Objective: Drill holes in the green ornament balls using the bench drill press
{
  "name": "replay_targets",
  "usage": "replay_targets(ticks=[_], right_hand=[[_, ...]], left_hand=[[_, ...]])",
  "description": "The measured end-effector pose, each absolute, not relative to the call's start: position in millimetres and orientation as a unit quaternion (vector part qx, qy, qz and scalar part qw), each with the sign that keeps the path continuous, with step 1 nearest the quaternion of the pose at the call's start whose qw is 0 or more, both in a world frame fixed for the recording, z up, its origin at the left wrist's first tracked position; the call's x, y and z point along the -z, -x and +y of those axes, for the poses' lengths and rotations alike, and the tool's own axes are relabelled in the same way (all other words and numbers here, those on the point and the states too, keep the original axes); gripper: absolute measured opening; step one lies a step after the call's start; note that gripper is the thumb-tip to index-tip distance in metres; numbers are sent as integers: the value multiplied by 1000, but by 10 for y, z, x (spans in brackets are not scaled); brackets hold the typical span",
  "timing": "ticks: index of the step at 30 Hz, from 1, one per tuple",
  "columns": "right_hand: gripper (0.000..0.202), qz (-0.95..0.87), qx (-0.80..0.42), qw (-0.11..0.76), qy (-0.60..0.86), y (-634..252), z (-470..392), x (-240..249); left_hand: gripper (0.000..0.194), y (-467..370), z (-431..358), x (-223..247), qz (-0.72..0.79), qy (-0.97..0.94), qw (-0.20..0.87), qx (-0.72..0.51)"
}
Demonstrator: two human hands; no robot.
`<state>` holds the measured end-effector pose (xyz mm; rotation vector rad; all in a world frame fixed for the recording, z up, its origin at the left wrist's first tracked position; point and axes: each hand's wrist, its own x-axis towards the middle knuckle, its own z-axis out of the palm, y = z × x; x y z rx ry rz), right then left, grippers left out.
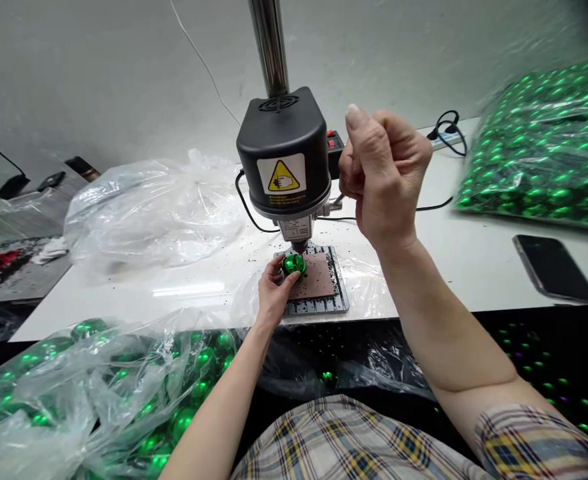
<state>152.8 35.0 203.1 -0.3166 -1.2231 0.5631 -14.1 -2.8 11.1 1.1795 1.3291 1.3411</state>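
A shiny green ball [294,265] sits under the chuck of a black bench drill press [283,143]. My left hand [273,293] is closed on the ball, thumb and fingers at its sides, steadying it over a brown board [319,275]. That board lies on the slotted metal base [341,293] of the press. To the right of the motor head, my right hand [389,173] is raised in a fist around the feed lever [336,202]; the grip end is hidden by my fingers. Whether the drill bit touches the ball cannot be made out.
Clear bags of green balls lie at the lower left [124,393] and the back right. A crumpled plastic bag [164,207] covers the table's left side. A phone [554,267] rests near the right edge, and a power strip [447,139] stands behind. Dark shavings surround the base.
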Motion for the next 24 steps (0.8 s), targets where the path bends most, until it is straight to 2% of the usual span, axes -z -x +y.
replay_targets(ticks=[9, 12, 16, 24], right_hand=[[50, -562, -261, 768, 160, -1535, 348, -2027], [51, -573, -249, 763, 165, -1539, 353, -2021], [52, -577, -228, 762, 187, -1533, 363, -2019], [48, -565, -228, 775, 165, -1516, 253, -1969]], left_hand=[[53, 76, -26, -21, 556, -601, 308, -484], [47, 33, -74, -39, 547, -623, 273, -488], [39, -20, -95, -77, 538, -607, 287, -509], [47, -82, -115, -110, 554, -574, 304, -521]])
